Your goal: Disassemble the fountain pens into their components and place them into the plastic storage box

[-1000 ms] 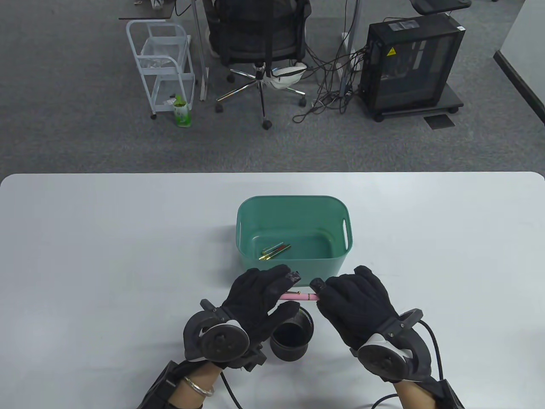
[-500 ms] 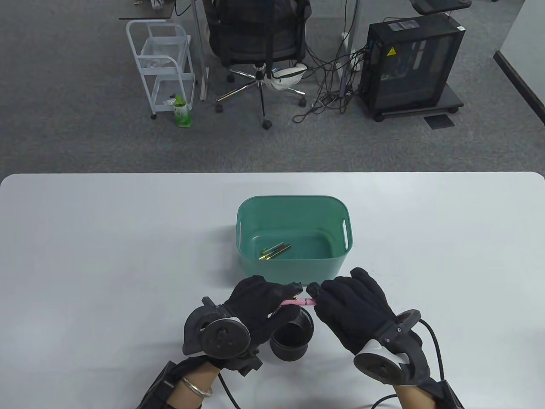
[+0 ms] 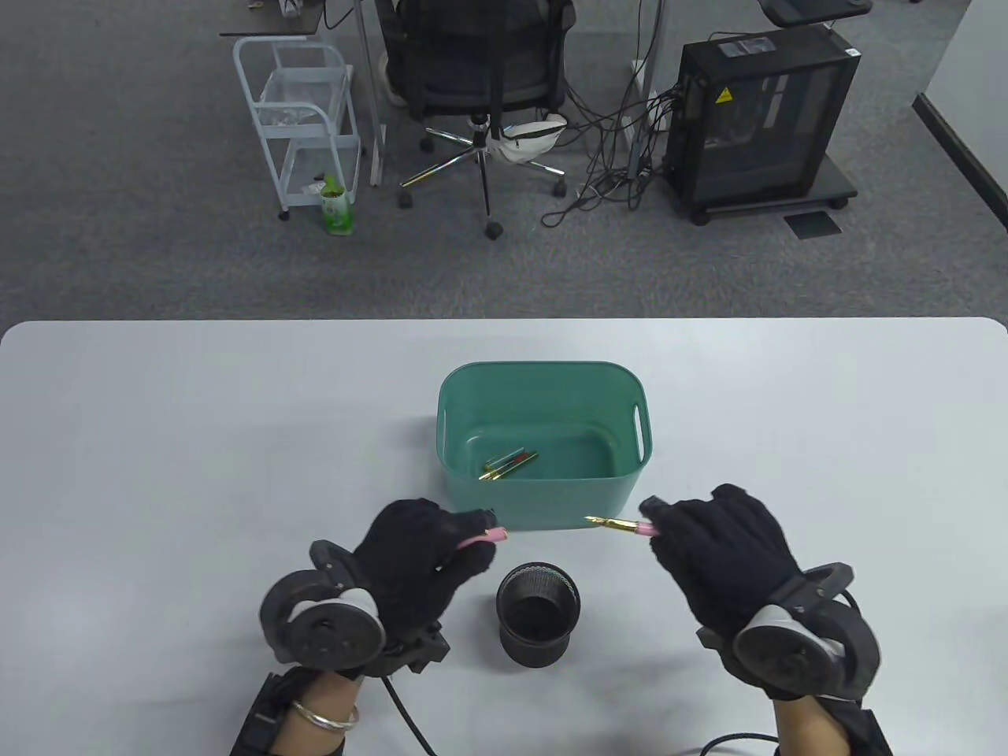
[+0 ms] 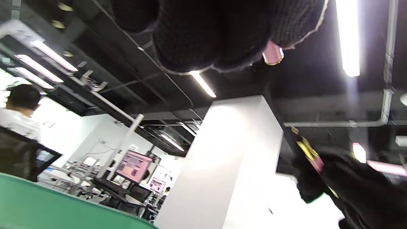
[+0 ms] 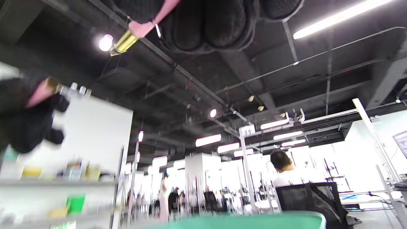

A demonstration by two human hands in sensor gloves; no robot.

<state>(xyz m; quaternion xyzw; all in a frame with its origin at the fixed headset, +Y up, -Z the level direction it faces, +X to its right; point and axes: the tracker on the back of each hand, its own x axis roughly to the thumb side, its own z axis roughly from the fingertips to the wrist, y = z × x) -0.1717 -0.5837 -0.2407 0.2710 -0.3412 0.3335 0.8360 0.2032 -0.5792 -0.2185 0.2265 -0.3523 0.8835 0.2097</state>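
Pink pen in two pieces, one piece per hand, both held above the white table [image 3: 157, 441] just in front of the green storage box [image 3: 543, 504].

Left hand [image 3: 417, 555] curled round the pink cap [image 3: 482, 539], open end poking out toward the right. Right hand [image 3: 720, 551] gripping the pen body [image 3: 622, 525], fingers wrapped; the gold nib section sticks out and points left at the cap. Clear gap between the two pieces. Black mesh pen cup [image 3: 538, 610] stands upright on the table between the hands, nearer the person. Inside the box, a few slim parts [image 3: 508, 465] with gold tips lie on the floor toward its left side. Beyond the table: an office chair [image 3: 476, 71], a white trolley [image 3: 303, 118], a black computer tower [image 3: 760, 118].
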